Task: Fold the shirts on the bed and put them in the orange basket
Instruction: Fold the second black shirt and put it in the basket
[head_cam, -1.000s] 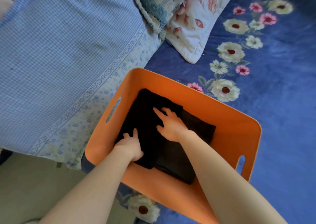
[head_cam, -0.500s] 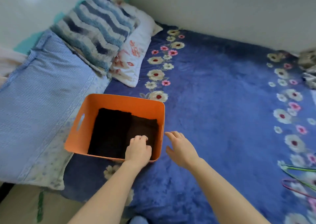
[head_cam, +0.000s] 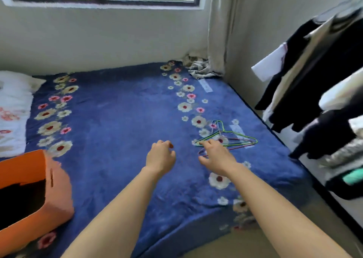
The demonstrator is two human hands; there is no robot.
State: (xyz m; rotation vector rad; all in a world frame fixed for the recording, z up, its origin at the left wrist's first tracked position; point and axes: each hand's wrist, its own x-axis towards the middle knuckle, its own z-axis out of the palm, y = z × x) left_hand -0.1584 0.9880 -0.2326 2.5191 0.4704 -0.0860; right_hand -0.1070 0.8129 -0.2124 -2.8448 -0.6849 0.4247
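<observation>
The orange basket stands on the bed at the lower left, with dark folded shirts inside it. My left hand hovers over the blue flowered bedcover, fingers loosely curled and holding nothing. My right hand is stretched out to the right of it, fingers relaxed, its fingertips at the near end of several thin wire hangers. No loose shirt lies on the open part of the bed.
A white flowered pillow lies at the left edge. A crumpled grey cloth sits in the far corner under a curtain. Dark and white clothes hang on a rack right of the bed.
Both hands left the basket and moved right across the bed toward the hangers. The view swung up and right, so the basket now sits at the lower left.
</observation>
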